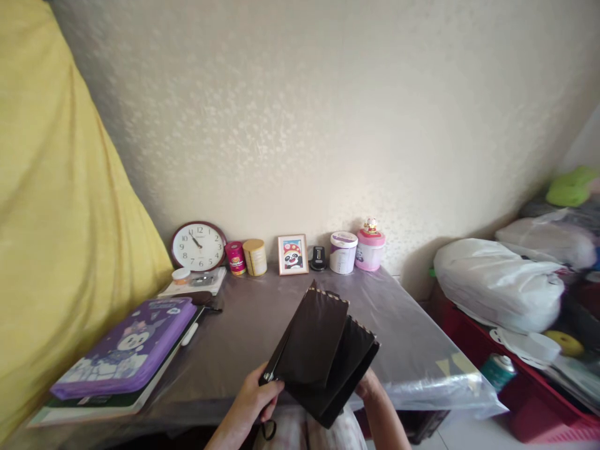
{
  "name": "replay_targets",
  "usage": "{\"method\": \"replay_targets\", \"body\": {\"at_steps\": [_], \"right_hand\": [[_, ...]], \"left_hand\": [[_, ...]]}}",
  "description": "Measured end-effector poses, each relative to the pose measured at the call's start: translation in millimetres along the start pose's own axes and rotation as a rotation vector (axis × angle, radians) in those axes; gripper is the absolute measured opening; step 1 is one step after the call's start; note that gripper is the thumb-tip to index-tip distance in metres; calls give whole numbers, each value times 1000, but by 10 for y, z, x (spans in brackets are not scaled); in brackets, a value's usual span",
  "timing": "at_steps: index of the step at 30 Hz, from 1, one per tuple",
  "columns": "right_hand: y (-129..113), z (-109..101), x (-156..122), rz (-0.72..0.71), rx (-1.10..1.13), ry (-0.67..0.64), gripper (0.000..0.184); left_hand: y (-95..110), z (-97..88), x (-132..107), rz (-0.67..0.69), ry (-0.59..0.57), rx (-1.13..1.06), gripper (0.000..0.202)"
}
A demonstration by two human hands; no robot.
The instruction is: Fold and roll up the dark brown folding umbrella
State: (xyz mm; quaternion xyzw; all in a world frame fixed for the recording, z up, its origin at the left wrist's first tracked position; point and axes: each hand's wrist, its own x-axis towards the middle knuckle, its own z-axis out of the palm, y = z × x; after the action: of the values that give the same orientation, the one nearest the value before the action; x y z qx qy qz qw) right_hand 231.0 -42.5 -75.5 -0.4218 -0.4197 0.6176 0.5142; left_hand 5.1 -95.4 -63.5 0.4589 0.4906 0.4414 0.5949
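Head view | left hand [250, 394] grips dark bag [323, 353] edge | right hand [368, 382] supports underneath, grip hidden | bag flap lifted, nothing out yet

Hour numerals 1 to 12 readable on round wall clock [198, 246] at bench back; labels on tins and tubs too small.
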Motion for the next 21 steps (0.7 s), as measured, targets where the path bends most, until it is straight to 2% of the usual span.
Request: {"method": "replay_targets", "body": {"at_steps": [2, 5, 8, 11, 14, 19, 21], "right_hand": [[40, -62, 27, 46, -37, 8, 26], [105, -169, 84, 116, -205, 78, 18], [142, -252, 126, 119, -320, 61, 19], [137, -294, 142, 122, -386, 65, 23], [115, -331, 145, 113, -444, 68, 25], [89, -461, 114, 124, -499, 58, 35], [80, -516, 79, 123, -519, 18, 37]], "left_hand": [[-81, -38, 55, -14, 24, -1, 20], [-216, -129, 145, -47, 89, 4, 22], [-338, -244, 222, -75, 165, 31, 25], [-394, -332, 255, -104, 189, 48, 26], [-350, -351, 239, -129, 199, 141, 23], [-172, -298, 189, -238, 219, 528, 27], [-129, -310, 181, -202, 243, 677, 30]]}}
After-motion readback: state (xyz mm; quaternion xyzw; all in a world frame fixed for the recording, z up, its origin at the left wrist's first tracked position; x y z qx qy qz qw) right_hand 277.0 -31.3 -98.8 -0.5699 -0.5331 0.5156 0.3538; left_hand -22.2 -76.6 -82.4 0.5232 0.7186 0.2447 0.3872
